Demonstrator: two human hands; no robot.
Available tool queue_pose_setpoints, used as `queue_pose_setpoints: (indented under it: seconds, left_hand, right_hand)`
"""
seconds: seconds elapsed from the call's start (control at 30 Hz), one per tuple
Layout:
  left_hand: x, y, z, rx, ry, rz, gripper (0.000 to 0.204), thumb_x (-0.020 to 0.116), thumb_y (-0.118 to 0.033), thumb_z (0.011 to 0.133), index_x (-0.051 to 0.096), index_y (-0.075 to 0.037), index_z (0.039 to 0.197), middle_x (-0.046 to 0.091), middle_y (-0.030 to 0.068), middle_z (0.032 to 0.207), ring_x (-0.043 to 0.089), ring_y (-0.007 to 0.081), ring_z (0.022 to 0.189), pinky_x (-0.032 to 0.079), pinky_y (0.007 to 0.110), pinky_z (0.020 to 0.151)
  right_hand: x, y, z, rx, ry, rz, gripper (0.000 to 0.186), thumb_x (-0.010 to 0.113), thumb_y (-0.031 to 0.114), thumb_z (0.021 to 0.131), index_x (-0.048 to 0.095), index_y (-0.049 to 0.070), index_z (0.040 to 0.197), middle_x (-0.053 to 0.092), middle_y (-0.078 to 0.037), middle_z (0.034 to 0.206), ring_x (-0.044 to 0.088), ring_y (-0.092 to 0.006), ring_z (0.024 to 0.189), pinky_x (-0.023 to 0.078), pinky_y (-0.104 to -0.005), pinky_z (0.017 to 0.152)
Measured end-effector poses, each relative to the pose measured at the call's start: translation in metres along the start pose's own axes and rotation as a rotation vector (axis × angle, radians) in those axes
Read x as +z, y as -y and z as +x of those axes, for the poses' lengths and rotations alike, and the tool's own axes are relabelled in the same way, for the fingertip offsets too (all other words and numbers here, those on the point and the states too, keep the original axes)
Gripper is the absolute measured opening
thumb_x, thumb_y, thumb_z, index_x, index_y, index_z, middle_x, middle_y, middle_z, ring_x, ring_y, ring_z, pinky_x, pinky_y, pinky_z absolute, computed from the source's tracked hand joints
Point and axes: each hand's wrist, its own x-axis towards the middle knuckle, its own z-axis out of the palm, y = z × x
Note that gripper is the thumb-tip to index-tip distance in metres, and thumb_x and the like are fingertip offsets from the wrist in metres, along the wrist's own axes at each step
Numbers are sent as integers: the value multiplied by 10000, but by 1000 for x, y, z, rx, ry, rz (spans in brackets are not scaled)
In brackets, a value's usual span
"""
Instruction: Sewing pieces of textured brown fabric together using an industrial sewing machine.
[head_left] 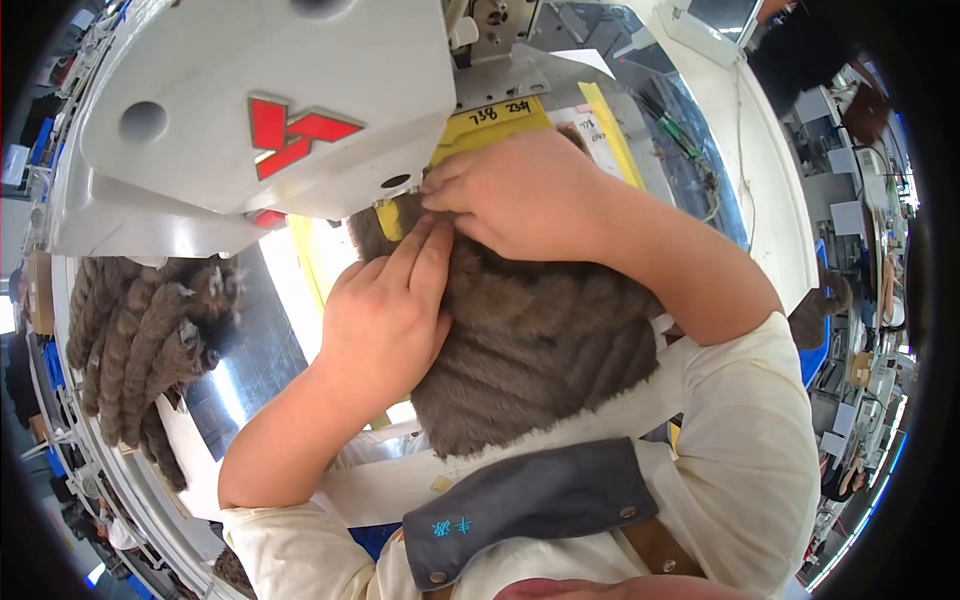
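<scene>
A grey-brown fur piece (535, 370) spreads from under the white machine head (200, 90) toward my body, with ridged rows across its lower part. My left hand (385, 315) has its index and middle fingers pressed together on the fur's upper left part, just below a small yellow part (390, 220) at the machine. My right hand (515, 200) bends its fingers onto the fur beside the machine's working point, close above my left fingertips. Both hands are closed on the fur, and their fingertips partly hide what they grip.
Rolled fur strips (140, 340) lie in a pile at the left on a shiny metal surface (240, 370). Behind my right hand are a marked yellow board (480, 135), papers (605, 150) and green-handled tools (670, 130). A blue bin (815, 360) stands at the right, near distant workbenches.
</scene>
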Motion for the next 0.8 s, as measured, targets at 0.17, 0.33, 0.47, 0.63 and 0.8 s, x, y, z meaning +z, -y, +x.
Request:
queue_pose_setpoints:
  seconds: [0.17, 0.33, 0.47, 0.63, 0.8]
  left_hand:
    - [-3, -1, 0, 28, 63, 65, 806, 789, -116, 668, 536, 67, 1411, 633, 251, 1396, 727, 287, 897, 569, 381, 811]
    - [-6, -2, 1, 29, 91, 69, 824, 806, -145, 671, 527, 76, 1414, 623, 261, 1405, 733, 286, 889, 575, 373, 807]
    - [-8, -4, 2, 20, 104, 65, 852, 826, -177, 656, 528, 78, 1412, 620, 265, 1408, 733, 283, 882, 576, 374, 795]
    - [-11, -7, 4, -56, 153, 17, 871, 781, -122, 655, 491, 52, 1458, 599, 248, 1440, 712, 377, 991, 569, 424, 813]
    - [-12, -5, 8, -75, 165, 1, 892, 820, -150, 658, 488, 50, 1461, 599, 244, 1440, 713, 373, 988, 572, 422, 813]
  right_hand:
    - [-4, -4, 4, 50, 97, -14, 207, 655, 134, 830, 803, 123, 974, 770, -58, 970, 735, -312, 926, 594, -446, 782]
    - [-5, -6, 5, 92, 110, 37, 270, 638, 103, 817, 811, 120, 1024, 781, -65, 1024, 734, -315, 971, 597, -447, 807]
    - [-4, -8, 6, 81, 84, 50, 312, 630, 97, 815, 817, 127, 1062, 787, -59, 1067, 731, -303, 1023, 597, -433, 844]
    - [-6, -8, 9, 125, 118, 60, 313, 622, 100, 817, 820, 122, 1058, 788, -55, 1082, 731, -291, 1033, 596, -426, 865]
    - [-12, -9, 15, 186, 145, 92, 317, 610, 99, 821, 824, 132, 1052, 790, -51, 1074, 732, -288, 1020, 597, -421, 865]
